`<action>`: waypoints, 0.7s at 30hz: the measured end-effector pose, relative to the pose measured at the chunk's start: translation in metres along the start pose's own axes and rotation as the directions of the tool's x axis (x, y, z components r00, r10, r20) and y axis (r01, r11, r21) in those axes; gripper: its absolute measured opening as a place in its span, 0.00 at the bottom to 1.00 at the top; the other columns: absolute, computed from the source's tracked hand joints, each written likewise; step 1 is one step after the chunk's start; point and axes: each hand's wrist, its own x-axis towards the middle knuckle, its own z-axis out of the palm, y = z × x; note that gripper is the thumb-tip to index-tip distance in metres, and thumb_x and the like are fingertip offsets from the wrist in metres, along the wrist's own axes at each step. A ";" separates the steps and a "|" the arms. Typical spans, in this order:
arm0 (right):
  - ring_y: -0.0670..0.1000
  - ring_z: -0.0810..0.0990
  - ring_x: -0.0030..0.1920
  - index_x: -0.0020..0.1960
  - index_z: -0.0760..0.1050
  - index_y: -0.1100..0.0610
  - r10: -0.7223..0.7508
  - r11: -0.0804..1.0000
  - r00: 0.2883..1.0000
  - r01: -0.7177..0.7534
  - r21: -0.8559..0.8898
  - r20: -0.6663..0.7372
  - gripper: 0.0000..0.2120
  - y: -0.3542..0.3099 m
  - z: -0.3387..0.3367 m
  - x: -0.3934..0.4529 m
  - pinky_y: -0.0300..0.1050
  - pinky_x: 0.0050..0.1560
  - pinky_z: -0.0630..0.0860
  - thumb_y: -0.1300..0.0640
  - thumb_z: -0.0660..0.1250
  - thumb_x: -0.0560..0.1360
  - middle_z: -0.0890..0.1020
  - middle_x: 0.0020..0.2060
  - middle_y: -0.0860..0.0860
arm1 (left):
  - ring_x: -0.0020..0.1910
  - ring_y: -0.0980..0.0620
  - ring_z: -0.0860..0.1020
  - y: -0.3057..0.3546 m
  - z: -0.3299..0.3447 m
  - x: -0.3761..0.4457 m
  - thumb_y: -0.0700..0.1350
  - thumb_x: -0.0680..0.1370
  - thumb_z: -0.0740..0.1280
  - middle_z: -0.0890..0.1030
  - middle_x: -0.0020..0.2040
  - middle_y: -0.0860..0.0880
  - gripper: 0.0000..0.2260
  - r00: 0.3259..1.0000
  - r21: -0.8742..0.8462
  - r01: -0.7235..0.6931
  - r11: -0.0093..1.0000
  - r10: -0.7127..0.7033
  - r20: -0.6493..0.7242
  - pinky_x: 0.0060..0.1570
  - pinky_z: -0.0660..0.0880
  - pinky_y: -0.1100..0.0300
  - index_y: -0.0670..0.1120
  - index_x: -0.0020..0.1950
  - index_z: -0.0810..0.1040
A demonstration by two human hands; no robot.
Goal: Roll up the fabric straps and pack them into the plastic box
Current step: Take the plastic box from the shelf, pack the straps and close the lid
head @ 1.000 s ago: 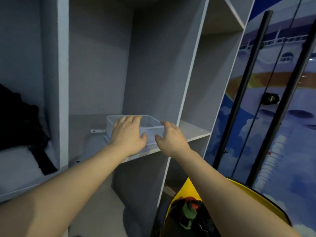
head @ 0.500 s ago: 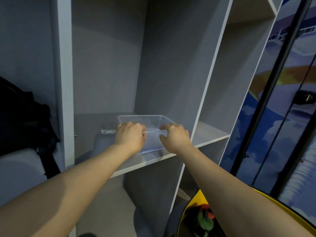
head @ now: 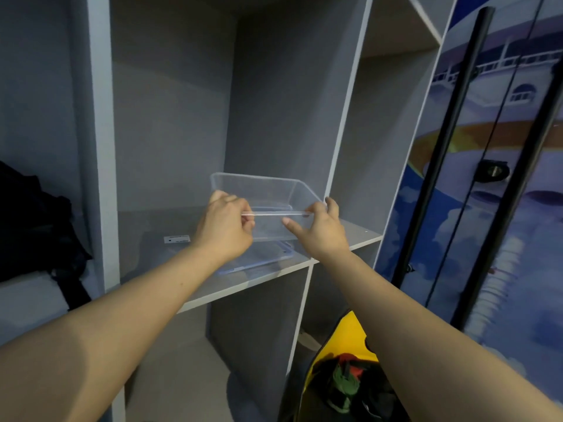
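1. At the far left, a dark bag or bundle of cloth (head: 33, 226) fills the neighbouring compartment of the grey cabinet; a dark strip hangs from it, but whether it is one of the fabric straps I cannot tell.
2. On the middle shelf (head: 213, 287) a small white label (head: 176, 239) lies flat, just left of the hands.
3. The left hand (head: 225, 229) has its grip closed on the near rim of the plastic box (head: 268, 190), fingers curled over the left corner.
4. The clear box is tilted, its near edge raised off the shelf, and it looks empty. Under it something flat and clear with a bluish edge, perhaps a lid (head: 259, 260), rests on the shelf.
5. The right hand (head: 323, 233) holds the near right corner of the box, thumb below the rim and fingers over it.
6. Low and right, a yellow container (head: 338, 339) holds a dark tangle with green and red pieces (head: 347, 382); these may be straps, though it is too murky to say.
7. At the far right stands a printed door (head: 487, 239) with black bars.
8. By my judgement the task is only at its start: the box is being fetched, nothing is rolled, nothing packed.
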 end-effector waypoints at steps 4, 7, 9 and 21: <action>0.55 0.75 0.64 0.56 0.70 0.50 0.047 0.999 0.999 -0.047 0.012 -0.004 0.28 0.013 -0.030 -0.021 0.49 0.58 0.73 0.29 0.70 0.69 0.59 0.77 0.51 | 0.56 0.42 0.71 0.024 -0.003 -0.009 0.38 0.73 0.73 0.79 0.45 0.46 0.02 0.999 -0.041 -0.038 0.998 0.038 -0.003 0.53 0.63 0.62 0.44 0.41 0.81; 0.49 0.72 0.53 0.57 0.72 0.53 0.050 0.999 0.998 -0.049 0.024 -0.042 0.31 0.020 -0.052 -0.039 0.44 0.51 0.69 0.30 0.71 0.69 0.71 0.64 0.51 | 0.57 0.41 0.71 0.044 -0.005 -0.017 0.38 0.70 0.75 0.75 0.47 0.47 0.04 0.997 -0.115 -0.071 0.991 0.067 -0.036 0.58 0.64 0.59 0.44 0.39 0.81; 0.47 0.69 0.52 0.58 0.73 0.56 0.054 0.997 0.995 -0.049 0.060 -0.080 0.31 0.024 -0.067 -0.053 0.41 0.51 0.67 0.32 0.73 0.69 0.72 0.60 0.50 | 0.59 0.41 0.70 0.058 -0.008 -0.022 0.39 0.70 0.76 0.76 0.49 0.47 0.05 0.993 -0.150 -0.107 0.983 0.098 -0.069 0.62 0.64 0.58 0.44 0.38 0.81; 0.40 0.70 0.43 0.54 0.76 0.55 0.216 0.976 0.948 -0.206 0.066 -0.232 0.35 0.079 -0.146 -0.132 0.40 0.47 0.69 0.29 0.76 0.61 0.71 0.55 0.50 | 0.78 0.46 0.60 0.156 -0.001 -0.063 0.50 0.73 0.77 0.58 0.80 0.51 0.10 0.974 -0.450 0.210 0.868 -0.144 0.177 0.71 0.63 0.53 0.52 0.50 0.79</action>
